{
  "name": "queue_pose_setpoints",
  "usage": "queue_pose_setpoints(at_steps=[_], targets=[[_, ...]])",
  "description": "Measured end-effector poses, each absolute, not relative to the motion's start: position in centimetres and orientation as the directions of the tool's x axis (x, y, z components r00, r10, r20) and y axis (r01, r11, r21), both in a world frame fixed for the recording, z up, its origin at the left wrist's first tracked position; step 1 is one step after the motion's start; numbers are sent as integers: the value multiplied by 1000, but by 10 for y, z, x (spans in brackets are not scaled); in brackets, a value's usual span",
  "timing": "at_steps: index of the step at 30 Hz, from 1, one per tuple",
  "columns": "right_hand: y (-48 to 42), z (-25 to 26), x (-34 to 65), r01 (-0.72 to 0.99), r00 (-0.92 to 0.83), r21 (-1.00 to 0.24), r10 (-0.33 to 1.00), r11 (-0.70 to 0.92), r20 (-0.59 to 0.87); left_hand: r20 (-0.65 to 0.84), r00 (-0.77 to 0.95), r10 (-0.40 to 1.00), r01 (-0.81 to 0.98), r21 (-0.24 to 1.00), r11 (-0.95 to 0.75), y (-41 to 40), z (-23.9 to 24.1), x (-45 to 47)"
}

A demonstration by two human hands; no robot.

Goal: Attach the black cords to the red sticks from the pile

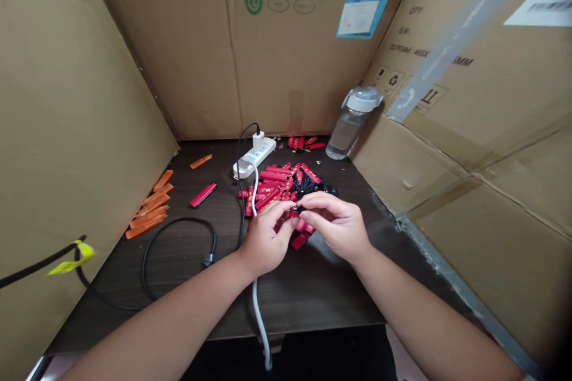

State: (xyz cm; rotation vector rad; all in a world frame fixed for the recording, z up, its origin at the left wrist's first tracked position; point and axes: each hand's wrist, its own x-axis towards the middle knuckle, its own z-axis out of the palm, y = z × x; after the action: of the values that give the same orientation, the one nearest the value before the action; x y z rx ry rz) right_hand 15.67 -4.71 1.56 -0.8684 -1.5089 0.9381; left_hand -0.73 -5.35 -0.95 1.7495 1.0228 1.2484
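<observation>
**Two hands pinching a small red piece over a dark table**

The left hand (267,238) and the right hand (336,225) meet at the middle of the table (313,286), fingertips drawn together. Between them they pinch a small red stick (295,212) with a dark end; its exact form is hidden by the fingers. Directly behind and partly under the hands lies a pile of red sticks (279,184), mixed with a few dark blue parts. A white cable (255,286) runs from a white power strip (254,158) behind the pile, passes under the left wrist and drops off the front edge. A single red stick (203,194) lies apart to the left, with a row of orange strips (149,211) beyond it near the cardboard wall (67,131). A black cable (179,238) loops on the left side. A clear water bottle (351,125) leans in the back right corner, with a few more red sticks (305,143) just beside it.
</observation>
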Motion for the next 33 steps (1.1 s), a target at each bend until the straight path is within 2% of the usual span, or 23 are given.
queue_pose_setpoints(at_steps=[10,33], targets=[[-48,18,156,5,-148,-856,847,516,510,494,213,843,256,804,-536,-56,-5,-8],[-49,19,158,26,-126,-836,831,549,542,456,225,861,223,836,-501,-59,-2,-8]])
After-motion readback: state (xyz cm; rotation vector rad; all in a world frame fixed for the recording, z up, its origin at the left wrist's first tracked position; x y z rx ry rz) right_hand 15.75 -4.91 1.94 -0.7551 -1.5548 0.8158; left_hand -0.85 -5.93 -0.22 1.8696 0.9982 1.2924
